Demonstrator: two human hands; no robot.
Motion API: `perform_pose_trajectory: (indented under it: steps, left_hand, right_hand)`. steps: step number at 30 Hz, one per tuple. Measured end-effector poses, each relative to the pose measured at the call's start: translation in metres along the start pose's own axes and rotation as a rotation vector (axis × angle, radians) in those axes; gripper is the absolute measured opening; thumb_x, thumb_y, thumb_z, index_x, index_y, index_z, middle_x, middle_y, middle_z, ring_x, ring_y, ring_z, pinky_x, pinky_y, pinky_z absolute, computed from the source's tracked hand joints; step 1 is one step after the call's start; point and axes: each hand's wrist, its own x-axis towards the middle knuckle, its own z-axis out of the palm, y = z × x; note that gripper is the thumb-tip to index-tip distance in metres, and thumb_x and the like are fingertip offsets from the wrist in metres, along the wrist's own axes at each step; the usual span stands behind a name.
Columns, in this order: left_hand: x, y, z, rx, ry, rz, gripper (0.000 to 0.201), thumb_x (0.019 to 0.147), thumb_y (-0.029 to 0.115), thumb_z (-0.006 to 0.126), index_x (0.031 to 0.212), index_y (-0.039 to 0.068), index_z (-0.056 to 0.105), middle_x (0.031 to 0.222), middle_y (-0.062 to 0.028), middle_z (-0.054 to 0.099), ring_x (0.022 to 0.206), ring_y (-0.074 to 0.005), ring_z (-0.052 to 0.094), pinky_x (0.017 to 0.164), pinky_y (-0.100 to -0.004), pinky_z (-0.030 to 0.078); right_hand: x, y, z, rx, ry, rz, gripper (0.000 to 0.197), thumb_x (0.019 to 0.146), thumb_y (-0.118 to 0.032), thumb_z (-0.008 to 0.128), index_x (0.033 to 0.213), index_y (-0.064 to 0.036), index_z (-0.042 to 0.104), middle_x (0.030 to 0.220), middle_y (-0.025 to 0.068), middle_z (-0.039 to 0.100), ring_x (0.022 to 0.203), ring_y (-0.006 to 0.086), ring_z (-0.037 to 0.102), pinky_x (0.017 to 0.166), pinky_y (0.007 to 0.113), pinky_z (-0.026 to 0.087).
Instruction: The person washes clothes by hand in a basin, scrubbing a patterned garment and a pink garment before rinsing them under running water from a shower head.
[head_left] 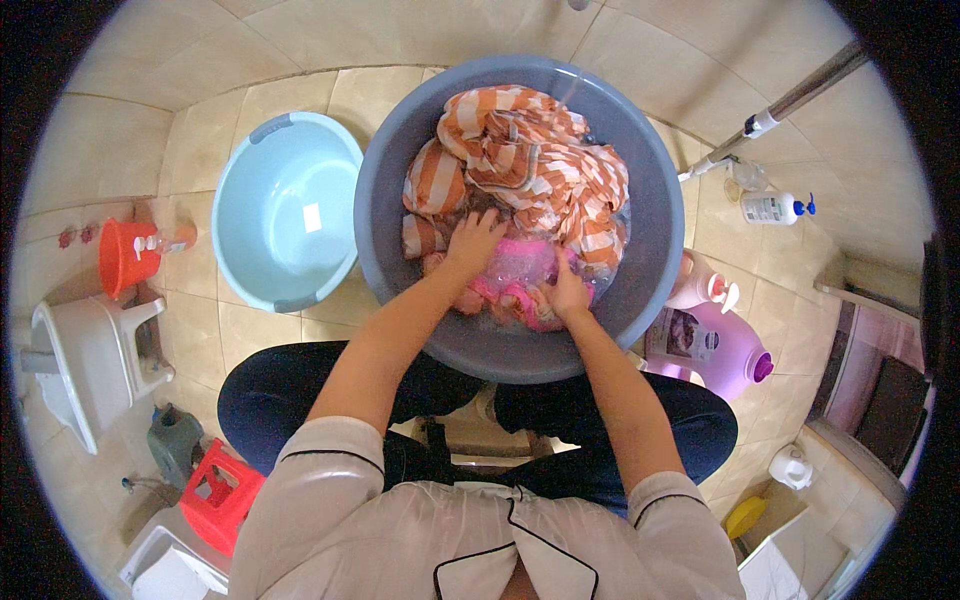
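Touching crumpled pink cloth in round tub

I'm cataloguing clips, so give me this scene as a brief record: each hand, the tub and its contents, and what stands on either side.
Left hand: fingers spread where pink cloth meets striped cloth; left hand
Right hand: at the pink cloth's right side; right hand; grip unclear
Tub: large, round, gray tub
Contents: orange-and-white striped cloth toward the far side, pink cloth nearer the person
Left side: light-blue basin, red bucket
Right side: purple jug, white pump bottle
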Motion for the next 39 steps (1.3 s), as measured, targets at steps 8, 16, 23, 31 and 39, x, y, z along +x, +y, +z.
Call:
perform_pose_trajectory:
  steps: [8,16,23,31,39]
  left_hand:
    - [-0.113,0.025,0.012,-0.021,-0.012,-0.011,0.038,0.119,0.030,0.079,0.140,0.005,0.096,0.129,-0.0327,0.095,0.119,-0.0537,0.094,0.106,-0.0637,0.073]
    - [-0.194,0.033,-0.088,-0.079,0.255,-0.036,0.036,0.120,0.026,0.075,0.139,0.003,0.096,0.126,-0.0332,0.095,0.117,-0.0539,0.094,0.104,-0.0636,0.073]
    - [-0.263,0.065,-0.224,-0.157,0.544,0.072,0.035,0.122,0.023,0.072,0.137,0.002,0.096,0.124,-0.0337,0.094,0.116,-0.0541,0.094,0.103,-0.0635,0.072]
    - [-0.312,0.113,-0.392,-0.400,0.859,0.221,0.034,0.123,0.019,0.069,0.136,0.001,0.095,0.122,-0.0343,0.094,0.114,-0.0543,0.094,0.102,-0.0634,0.072]
    - [-0.341,0.171,-0.493,-1.262,0.840,0.330,0.039,0.125,0.014,0.066,0.136,-0.008,0.095,0.122,-0.0091,0.095,0.109,-0.0207,0.082,0.101,-0.0425,0.066]
  right_hand:
    - [-0.090,-0.002,-0.025,0.073,0.058,-0.013,0.039,0.111,-0.017,0.097,0.148,-0.0051,0.096,0.126,0.0203,0.101,0.113,0.0394,0.098,0.102,0.053,0.075]
    - [-0.217,0.011,-0.104,0.130,0.086,-0.065,0.039,0.111,-0.016,0.098,0.148,-0.0051,0.096,0.127,0.0197,0.101,0.114,0.0386,0.098,0.102,0.053,0.075]
    - [-0.309,-0.004,-0.218,0.204,0.436,-0.132,0.039,0.111,-0.016,0.098,0.148,-0.0051,0.096,0.127,0.0192,0.101,0.114,0.0379,0.098,0.103,0.052,0.075]
    - [-0.400,-0.076,-0.394,0.342,0.871,-0.395,0.039,0.111,-0.016,0.098,0.148,-0.0051,0.097,0.128,0.0185,0.101,0.115,0.0371,0.098,0.103,0.052,0.075]
    - [-0.438,-0.128,-0.489,0.473,1.130,-0.652,0.039,0.111,-0.015,0.099,0.148,-0.0051,0.097,0.128,0.0179,0.101,0.115,0.0363,0.097,0.104,0.051,0.075]
